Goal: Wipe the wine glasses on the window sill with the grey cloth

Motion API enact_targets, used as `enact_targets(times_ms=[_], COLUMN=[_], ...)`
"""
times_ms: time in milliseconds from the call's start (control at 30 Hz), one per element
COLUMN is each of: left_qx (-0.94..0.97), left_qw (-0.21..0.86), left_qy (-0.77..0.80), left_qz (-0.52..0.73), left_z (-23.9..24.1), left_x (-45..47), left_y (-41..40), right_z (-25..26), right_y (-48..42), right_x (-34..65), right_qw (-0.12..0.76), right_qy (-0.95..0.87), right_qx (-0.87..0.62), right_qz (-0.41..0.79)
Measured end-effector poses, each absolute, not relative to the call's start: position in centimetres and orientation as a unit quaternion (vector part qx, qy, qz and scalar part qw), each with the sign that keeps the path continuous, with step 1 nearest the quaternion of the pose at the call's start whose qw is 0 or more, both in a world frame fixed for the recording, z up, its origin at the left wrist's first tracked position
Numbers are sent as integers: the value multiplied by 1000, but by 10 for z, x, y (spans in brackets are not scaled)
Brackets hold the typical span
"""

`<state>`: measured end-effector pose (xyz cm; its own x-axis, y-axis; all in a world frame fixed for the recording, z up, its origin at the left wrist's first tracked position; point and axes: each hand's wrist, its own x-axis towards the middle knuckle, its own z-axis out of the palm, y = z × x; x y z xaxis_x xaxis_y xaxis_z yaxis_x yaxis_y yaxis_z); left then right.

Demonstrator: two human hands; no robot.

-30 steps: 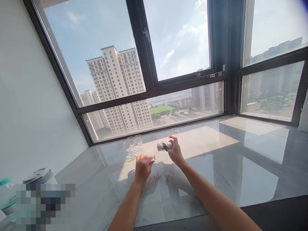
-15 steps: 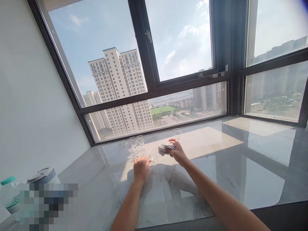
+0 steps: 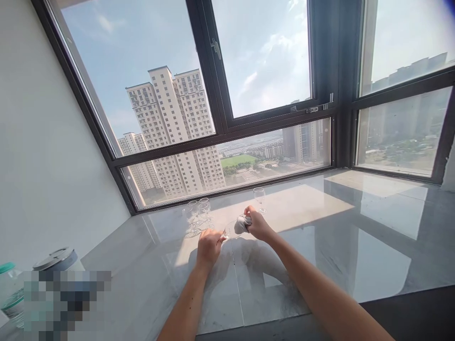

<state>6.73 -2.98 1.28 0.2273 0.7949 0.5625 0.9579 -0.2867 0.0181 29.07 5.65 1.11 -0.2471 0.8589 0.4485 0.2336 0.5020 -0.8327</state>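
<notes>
My left hand (image 3: 209,248) is closed around the stem end of a clear stemmed glass (image 3: 231,230), which lies tilted on its side with its bowl toward the right. My right hand (image 3: 259,226) grips a bunched whitish cloth (image 3: 241,224) at the bowl's mouth; whether part of the cloth is inside the bowl I cannot tell. Just behind my left hand, several clear stemmed glasses (image 3: 204,207) stand close together. Another stemmed glass (image 3: 259,194) stands alone beyond my right hand.
The glossy grey tiled ledge (image 3: 284,265) runs beneath a dark-framed window (image 3: 170,151). At the left stand a lidded container (image 3: 57,258) and a clear bottle with a green cap (image 3: 6,268), both partly blurred by pixelation. A white wall (image 3: 53,166) rises on the left.
The glass has tipped from a more upright slant to nearly level. The cloth has come against its mouth as my right hand moved slightly left and turned. The view has shifted a little.
</notes>
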Motion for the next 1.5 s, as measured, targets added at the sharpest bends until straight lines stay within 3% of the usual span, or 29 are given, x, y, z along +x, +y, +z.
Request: enact_targets(times_ms=[167, 333, 500, 633, 733, 833, 900, 1000, 1100, 1167, 1300, 1400, 1500], left_qx=[-774, -775, -764, -746, -762, -770, -769, -774, -777, -772, -758, -711, -657], left_qw=[169, 115, -72, -197, -88, 92, 143, 111, 18, -10, 28, -2, -130], left_qy=[-567, -560, -538, -526, -547, -553, -549, -547, -548, -548, -549, -566, -561], left_qz=[-228, -269, -349, -357, -336, -306, -293, -299, -311, -320, -350, -418, -486], left_z=[14, 14, 10, 5, 7, 13, 15, 14, 9, 8, 12, 14, 14], left_x=[72, 77, 76, 76, 76, 76, 77, 79, 80, 80, 80, 81, 81], left_y=[-31, -29, -24, -24, -27, -31, -32, -29, -28, -30, -34, -31, -26], right_z=[9, 19, 30, 29, 30, 38, 43, 44, 37, 34, 38, 37, 28], right_y=[52, 46, 41, 43, 42, 36, 32, 31, 35, 37, 37, 41, 50], right_x=[293, 287, 290, 290, 292, 299, 302, 298, 291, 290, 295, 296, 291], right_qw=[435, 479, 473, 528, 522, 422, 402, 470, 537, 524, 450, 545, 622], right_qy=[-774, -718, -624, -639, -697, -706, -665, -603, -607, -639, -630, -515, -422], right_qx=[-382, -274, -258, -268, -270, -275, -267, -277, -322, -324, -262, -267, -325], right_qz=[257, 423, 567, 491, 412, 498, 570, 582, 490, 460, 577, 606, 574])
